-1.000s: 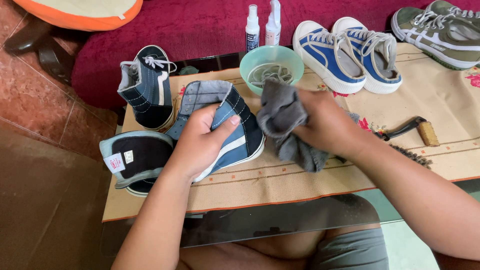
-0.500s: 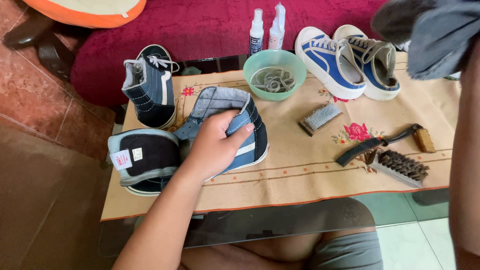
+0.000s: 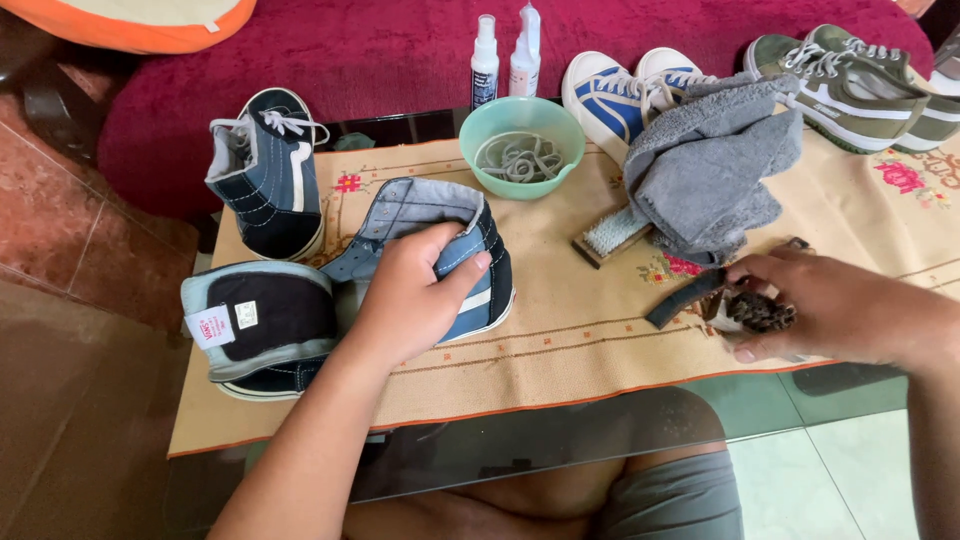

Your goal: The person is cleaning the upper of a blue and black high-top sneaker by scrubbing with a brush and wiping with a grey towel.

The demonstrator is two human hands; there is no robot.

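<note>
Gripping a blue high-top sneaker [image 3: 440,255] by its open collar, the left hand [image 3: 410,300] curls fingers over the heel and holds the shoe upright near the middle of a tan embroidered cloth runner [image 3: 560,340]. The right hand [image 3: 810,305] closes loosely on a dark-bristled brush [image 3: 755,312] near the runner's right front edge; whether the brush is lifted or only touched cannot be told.

A grey towel [image 3: 710,170] lies heaped toward the back right, partly over a small scrub brush [image 3: 610,235] and against a pair of blue-and-white sneakers [image 3: 620,90]. A green bowl [image 3: 522,145] sits at the back edge, two small spray bottles [image 3: 505,55] just behind it. A second dark blue high-top [image 3: 265,175] stands at the back left corner, and a third shoe [image 3: 260,325] lies on its side at the front left, touching the held sneaker. Olive sneakers [image 3: 860,75] rest at the far right.

The brush sits close to the front edge, and a careless pull could sweep it off the glass table [image 3: 500,460]. A hard tug on the sneaker could also drag the runner and upset the bowl.

The right hand hides most of the brush, and a dark handle [image 3: 685,298] beside it may belong to it or to a separate tool. What the bowl holds looks like coiled laces but is unclear. The olive pair is cut off at the frame's edge.
</note>
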